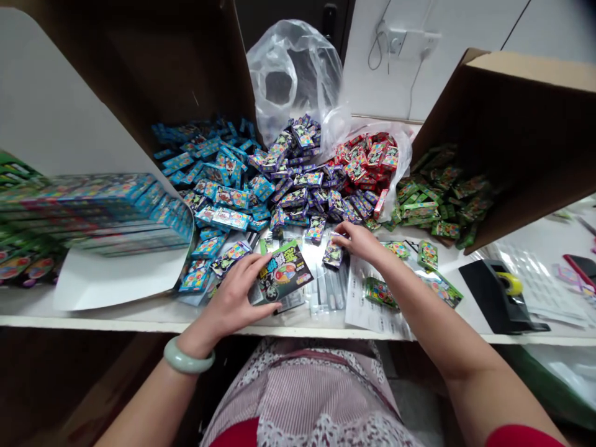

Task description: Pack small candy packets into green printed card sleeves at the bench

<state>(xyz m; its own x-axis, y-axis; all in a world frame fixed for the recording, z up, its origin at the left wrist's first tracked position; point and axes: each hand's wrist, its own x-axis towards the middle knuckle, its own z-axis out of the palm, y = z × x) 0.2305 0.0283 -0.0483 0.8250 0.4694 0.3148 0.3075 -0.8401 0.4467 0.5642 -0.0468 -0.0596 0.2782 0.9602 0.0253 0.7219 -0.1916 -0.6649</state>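
Observation:
My left hand (pixel 235 295), with a pale green bangle on its wrist, is closed on the left side of a black and green printed card (pixel 286 273) with colourful round pictures. The fingers lie along its upper edge and the thumb is below. My right hand (pixel 356 242) pinches the top of a small purple candy box (pixel 332 254) near the front of a purple heap. Another purple box (pixel 316 228) lies just left of it. Beneath both hands are flat clear plastic sleeves (pixel 326 292), partly hidden by the card.
Blue boxes (pixel 230 198), red boxes (pixel 372 155) and green boxes (pixel 419 208) lie heaped behind the hands, between tipped cartons (pixel 512 136). A clear plastic bag (pixel 298 62) stands at the back. Stacked packs (pixel 116 205) are at left, a black tape dispenser (pixel 493 295) at right.

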